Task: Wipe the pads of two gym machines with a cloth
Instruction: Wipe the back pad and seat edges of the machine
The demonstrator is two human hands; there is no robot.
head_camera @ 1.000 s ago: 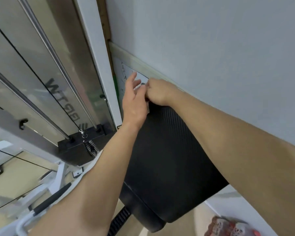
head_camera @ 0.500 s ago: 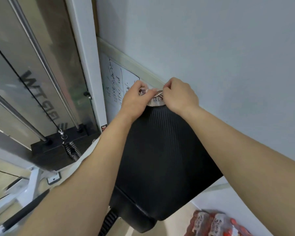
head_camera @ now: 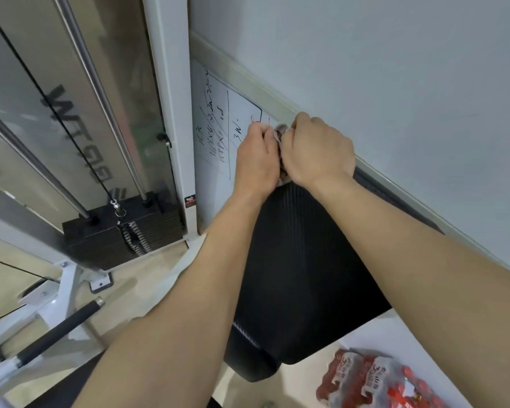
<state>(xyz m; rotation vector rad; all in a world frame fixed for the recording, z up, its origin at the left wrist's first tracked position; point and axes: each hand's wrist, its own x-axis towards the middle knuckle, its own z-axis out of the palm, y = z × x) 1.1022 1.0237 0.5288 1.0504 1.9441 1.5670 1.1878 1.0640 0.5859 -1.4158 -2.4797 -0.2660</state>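
A black ribbed pad (head_camera: 301, 269) of a gym machine slopes away from me toward the wall. At its far top edge my left hand (head_camera: 255, 160) and my right hand (head_camera: 318, 150) sit side by side, fingers curled. Between them they hold a small bunched cloth (head_camera: 281, 132), pale with a reddish pattern; only a strip of it shows between the knuckles. Both forearms stretch over the pad and hide part of it.
A weight stack (head_camera: 121, 231) with chrome guide rods (head_camera: 100, 92) and a cable stands at left behind a white upright post (head_camera: 168, 107). A whiteboard with handwriting (head_camera: 215, 128) leans on the wall. A black-gripped handle (head_camera: 59, 331) lies lower left. A pack of red-labelled bottles (head_camera: 377, 381) is on the floor.
My left hand went from open to curled on the cloth beside my right hand. Both hands have drawn closer together at the pad's top edge, and the view has shifted.
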